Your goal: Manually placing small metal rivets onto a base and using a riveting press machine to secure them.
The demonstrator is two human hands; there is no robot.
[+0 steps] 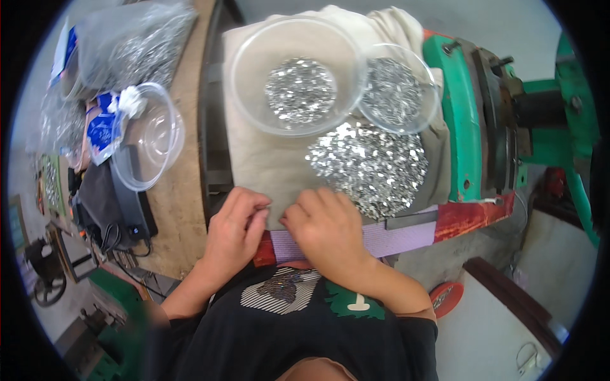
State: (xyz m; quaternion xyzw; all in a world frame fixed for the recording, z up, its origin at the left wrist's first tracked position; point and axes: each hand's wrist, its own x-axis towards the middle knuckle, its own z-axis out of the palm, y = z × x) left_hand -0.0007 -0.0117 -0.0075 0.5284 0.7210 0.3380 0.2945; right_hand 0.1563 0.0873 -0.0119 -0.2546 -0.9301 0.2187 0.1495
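Observation:
My left hand (240, 219) is at the front edge of a beige cloth (264, 162), its fingers curled in and the thumb close to the fingertips. Just to its right, my right hand (323, 219) has its fingers bent into a pinch. Anything between the fingertips of either hand is too small or hidden to make out. Beyond the right hand spreads a loose heap of small shiny metal pieces (375, 166). Behind the heap stand a large see-through plastic tub (251, 105) with metal pieces at its bottom and a smaller see-through tub (429, 95) holding slender metal pieces.
A green machine (460, 127) borders the cloth on the right. On the wooden table (181, 209) at the left lie another see-through tub (175, 136), a plastic bag of metal pieces (136, 47) and a dark cloth (101, 197). A red bowl (452, 303) is low at the right.

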